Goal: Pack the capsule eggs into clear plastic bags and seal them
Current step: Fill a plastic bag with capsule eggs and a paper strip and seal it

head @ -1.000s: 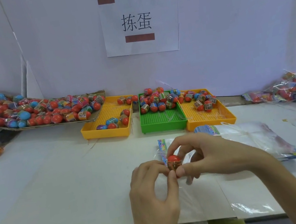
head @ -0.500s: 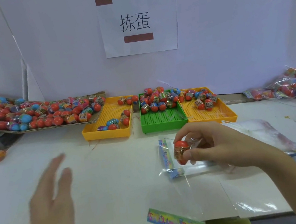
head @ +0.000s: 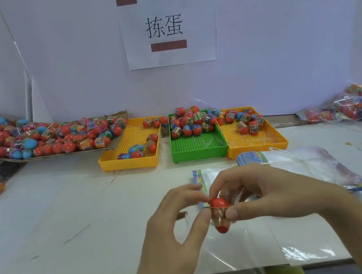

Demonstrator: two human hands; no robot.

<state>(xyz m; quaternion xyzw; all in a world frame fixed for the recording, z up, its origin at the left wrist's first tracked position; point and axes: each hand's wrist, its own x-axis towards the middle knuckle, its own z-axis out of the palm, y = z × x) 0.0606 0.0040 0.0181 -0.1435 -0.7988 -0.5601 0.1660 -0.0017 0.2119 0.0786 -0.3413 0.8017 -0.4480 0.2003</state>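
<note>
One capsule egg (head: 221, 215) pinched betw both hands | L hand (head: 173, 228) & R hand (head: 263, 197) equally close, fingertips on it | long axis upright | clear bag (head: 219, 173) flat just behind.

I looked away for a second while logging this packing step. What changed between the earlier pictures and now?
The left hand, which had swung out open to the left half a second ago, came back and pinches the red capsule egg again, together with the right hand, which kept hold of it and brought it nearer. The trays, the egg pile and the clear bags stayed put.
</note>
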